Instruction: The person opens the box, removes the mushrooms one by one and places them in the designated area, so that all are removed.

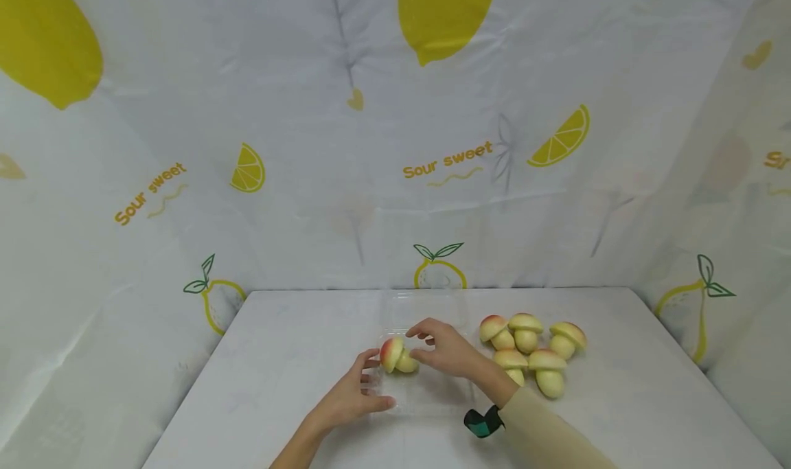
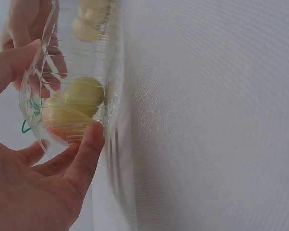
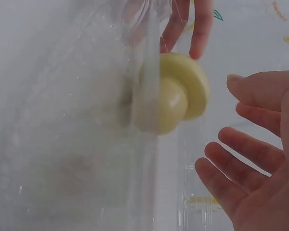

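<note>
A clear plastic box (image 1: 432, 411) stands open on the table, its lid (image 1: 425, 311) laid back behind it. One toy mushroom (image 1: 391, 356), pale yellow with a reddish cap, lies on its side at the box's left end. My left hand (image 1: 351, 395) holds the box by its left side, fingertips against the ribbed wall and thumb at the front corner. Just right of the mushroom hovers my right hand (image 1: 450, 349), fingers loosely bent and parted. In the right wrist view, a gap shows between its fingers (image 3: 241, 144) and the mushroom (image 3: 196, 89).
Several more toy mushrooms (image 1: 547, 373) lie grouped on the white table (image 1: 624, 400), right of the box and beyond my right forearm. A dark green and black piece (image 1: 483, 422) shows at the right wrist. Lemon-printed cloth (image 1: 296, 201) hangs behind and at the sides.
</note>
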A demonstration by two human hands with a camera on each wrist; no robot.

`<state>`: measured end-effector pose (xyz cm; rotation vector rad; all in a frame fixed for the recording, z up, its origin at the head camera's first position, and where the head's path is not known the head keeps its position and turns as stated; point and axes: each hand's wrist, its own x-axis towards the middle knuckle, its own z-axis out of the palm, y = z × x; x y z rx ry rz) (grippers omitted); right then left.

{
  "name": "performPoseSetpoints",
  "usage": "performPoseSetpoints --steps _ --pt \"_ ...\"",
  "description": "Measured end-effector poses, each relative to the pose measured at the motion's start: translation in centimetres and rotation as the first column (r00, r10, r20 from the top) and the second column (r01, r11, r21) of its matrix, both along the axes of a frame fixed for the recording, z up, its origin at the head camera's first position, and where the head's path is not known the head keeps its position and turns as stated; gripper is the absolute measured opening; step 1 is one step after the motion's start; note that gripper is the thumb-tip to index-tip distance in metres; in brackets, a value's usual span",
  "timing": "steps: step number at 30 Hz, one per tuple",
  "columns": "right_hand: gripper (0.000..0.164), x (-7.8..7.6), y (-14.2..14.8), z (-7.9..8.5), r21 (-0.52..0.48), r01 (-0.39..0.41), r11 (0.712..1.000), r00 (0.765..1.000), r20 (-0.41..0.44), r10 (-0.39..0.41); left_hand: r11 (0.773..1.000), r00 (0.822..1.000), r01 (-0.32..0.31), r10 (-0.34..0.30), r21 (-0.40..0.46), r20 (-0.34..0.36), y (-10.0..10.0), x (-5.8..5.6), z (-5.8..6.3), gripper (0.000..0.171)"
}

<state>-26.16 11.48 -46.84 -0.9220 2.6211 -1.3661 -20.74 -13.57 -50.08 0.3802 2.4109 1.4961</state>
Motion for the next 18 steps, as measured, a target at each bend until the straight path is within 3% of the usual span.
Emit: performPoseSetpoints --steps 9,18 --pt "0.027 0.1 -1.8 0.2 0.056 -0.021 0.998 0.999 -0.038 0.024 1.000 1.000 -0.001 0.001 0.005 -0.001 -0.1 0.0 0.3 0.091" --pt "0.029 -0.1 -2.8 -0.9 0.078 -0.038 0.996 0.999 -0.030 0.040 0.999 1.000 0.008 -0.008 0.034 0.004 -0.2 0.2 0.1 0.092"
